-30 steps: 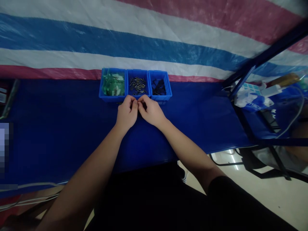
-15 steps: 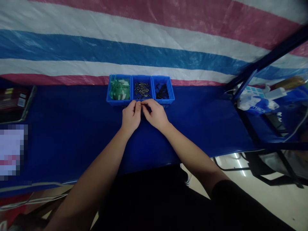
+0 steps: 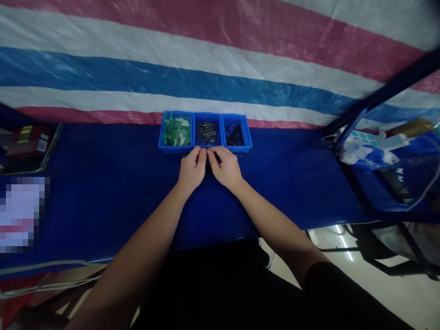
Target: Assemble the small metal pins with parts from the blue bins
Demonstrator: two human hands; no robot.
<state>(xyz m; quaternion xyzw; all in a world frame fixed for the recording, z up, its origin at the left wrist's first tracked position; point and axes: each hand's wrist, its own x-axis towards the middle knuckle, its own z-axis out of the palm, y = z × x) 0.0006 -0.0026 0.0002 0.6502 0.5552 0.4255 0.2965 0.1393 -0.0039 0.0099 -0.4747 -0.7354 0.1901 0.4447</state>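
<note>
My left hand (image 3: 193, 167) and my right hand (image 3: 225, 167) meet fingertip to fingertip just in front of three joined blue bins. Both are closed in a pinch; whatever lies between the fingers is too small or hidden to make out. The left bin (image 3: 165, 149) holds green plastic wrap with white pieces in it. Many metal screws (image 3: 207, 132) fill the middle bin (image 3: 196, 118). Dark small parts (image 3: 235, 135) lie in the right bin (image 3: 244, 123). A small dark piece (image 3: 182, 155) shows on the table beside my left fingers.
The bins stand on a blue table (image 3: 103, 197) against a striped tarp (image 3: 172, 68). At the left are a dark red box (image 3: 29, 142) in a tray and a blurred-out white sheet (image 3: 25, 211). A blue metal post (image 3: 350, 126) and a plastic bag (image 3: 369, 156) are at the right.
The whole view has shifted slightly, so the bins and hands appear a little lower and to the right. My hands stay together in front of the bins, with only slight finger movement.
</note>
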